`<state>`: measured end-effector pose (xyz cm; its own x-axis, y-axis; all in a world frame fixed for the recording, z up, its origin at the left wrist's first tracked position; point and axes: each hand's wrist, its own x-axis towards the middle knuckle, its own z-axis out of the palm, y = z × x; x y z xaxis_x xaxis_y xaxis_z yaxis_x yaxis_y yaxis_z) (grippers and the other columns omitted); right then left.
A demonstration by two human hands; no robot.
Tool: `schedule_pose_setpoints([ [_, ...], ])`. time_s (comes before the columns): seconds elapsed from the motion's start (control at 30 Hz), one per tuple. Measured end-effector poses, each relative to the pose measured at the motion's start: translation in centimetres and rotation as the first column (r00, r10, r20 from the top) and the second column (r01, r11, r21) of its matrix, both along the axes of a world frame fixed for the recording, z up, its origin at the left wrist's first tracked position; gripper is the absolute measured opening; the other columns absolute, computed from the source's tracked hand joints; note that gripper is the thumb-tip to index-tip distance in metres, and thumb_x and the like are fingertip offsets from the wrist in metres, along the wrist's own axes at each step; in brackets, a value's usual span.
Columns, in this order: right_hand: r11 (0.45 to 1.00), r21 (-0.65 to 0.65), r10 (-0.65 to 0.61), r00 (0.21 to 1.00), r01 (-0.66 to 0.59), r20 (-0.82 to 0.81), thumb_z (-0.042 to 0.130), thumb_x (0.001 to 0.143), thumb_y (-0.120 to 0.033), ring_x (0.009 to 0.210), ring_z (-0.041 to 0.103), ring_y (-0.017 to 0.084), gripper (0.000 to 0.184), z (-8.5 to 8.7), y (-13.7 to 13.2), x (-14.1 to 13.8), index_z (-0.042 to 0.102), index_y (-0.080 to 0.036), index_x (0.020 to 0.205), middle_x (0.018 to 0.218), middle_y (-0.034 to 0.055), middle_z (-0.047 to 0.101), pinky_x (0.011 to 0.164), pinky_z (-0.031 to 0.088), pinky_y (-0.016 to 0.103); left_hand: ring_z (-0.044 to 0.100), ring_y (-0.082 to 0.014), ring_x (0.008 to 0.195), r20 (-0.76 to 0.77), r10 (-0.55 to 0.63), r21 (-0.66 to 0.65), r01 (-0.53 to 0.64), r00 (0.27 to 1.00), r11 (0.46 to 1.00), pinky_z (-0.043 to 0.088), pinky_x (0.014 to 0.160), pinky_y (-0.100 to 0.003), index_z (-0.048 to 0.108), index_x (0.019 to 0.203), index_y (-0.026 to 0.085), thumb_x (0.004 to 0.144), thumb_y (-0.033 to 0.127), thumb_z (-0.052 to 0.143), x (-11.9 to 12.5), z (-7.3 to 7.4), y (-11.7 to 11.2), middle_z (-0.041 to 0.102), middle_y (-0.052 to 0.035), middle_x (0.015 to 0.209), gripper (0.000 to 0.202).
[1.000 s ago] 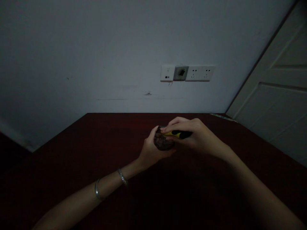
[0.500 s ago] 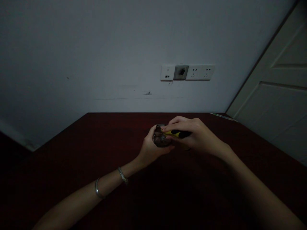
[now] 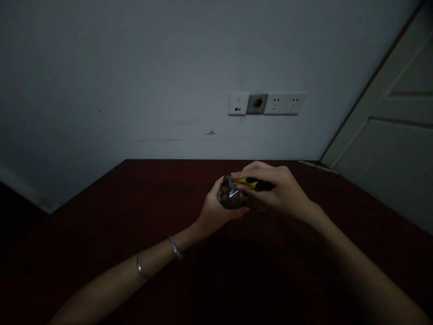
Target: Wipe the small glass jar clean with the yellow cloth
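Observation:
My left hand [image 3: 212,211] is closed around a small dark, shiny, rounded object [image 3: 231,197], held just above the dark red table [image 3: 135,212]. My right hand [image 3: 280,192] grips a tool with a yellow and black handle [image 3: 254,183], its front end resting against the top of the dark object. The tool's tip is hidden between my fingers. What the dark object is I cannot make out in the dim light. Two bracelets [image 3: 157,259] sit on my left wrist.
The table meets a white wall with a row of sockets and a switch plate [image 3: 266,104]. A white door [image 3: 392,140] stands at the right. A thin light strip [image 3: 316,166] lies at the table's far right edge.
Both hands have lifted slightly with the object and the tool. A bright glint now shows on the dark object.

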<state>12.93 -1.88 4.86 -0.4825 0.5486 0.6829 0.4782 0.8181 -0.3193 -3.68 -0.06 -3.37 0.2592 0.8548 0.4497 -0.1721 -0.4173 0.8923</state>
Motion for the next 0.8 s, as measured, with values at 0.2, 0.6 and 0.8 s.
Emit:
schedule_pose_setpoints([
  [0.2, 0.996, -0.009, 0.089, 0.995, -0.089, 0.054, 0.064, 0.083, -0.019, 0.085, 0.066, 0.017, 0.022, 0.42, -0.47, -0.30, 0.071, -0.021, 0.104, 0.094, 0.0081, 0.070, 0.069, 0.055, 0.028, 0.066, -0.0254, 0.097, 0.011, 0.002, -0.004, -0.002, 1.000, 1.000, 0.055, 0.087, -0.042, 0.050, 0.114, 0.017, 0.054, 0.024, 0.083, 0.18, -0.10, -0.07, 0.065, -0.0091, 0.108, 0.068],
  [0.6, 0.997, 0.010, 0.071, 0.995, -0.070, -0.071, 0.066, 0.082, -0.021, 0.089, 0.066, 0.018, 0.023, 0.14, -0.07, 0.09, 0.070, -0.022, 0.105, 0.098, 0.0073, 0.071, 0.074, 0.055, 0.032, 0.061, -0.0274, 0.109, -0.038, 0.050, 0.153, -0.044, 0.998, 0.987, 0.052, 0.095, -0.042, 0.045, 0.124, 0.016, 0.056, 0.027, 0.084, -0.12, 0.34, -0.37, 0.061, -0.0123, 0.120, 0.078],
  [0.8, 0.994, 0.047, 0.095, 0.995, -0.096, 0.026, 0.063, 0.082, -0.012, 0.085, 0.065, 0.017, 0.025, 0.53, -0.52, -0.06, 0.070, -0.017, 0.105, 0.093, 0.0092, 0.069, 0.069, 0.054, 0.028, 0.064, -0.0252, 0.099, -0.086, 0.118, 0.170, -0.102, 0.989, 0.980, 0.055, 0.086, -0.039, 0.047, 0.118, 0.016, 0.058, 0.027, 0.082, -0.07, 0.29, 0.01, 0.064, -0.0101, 0.110, 0.071],
])
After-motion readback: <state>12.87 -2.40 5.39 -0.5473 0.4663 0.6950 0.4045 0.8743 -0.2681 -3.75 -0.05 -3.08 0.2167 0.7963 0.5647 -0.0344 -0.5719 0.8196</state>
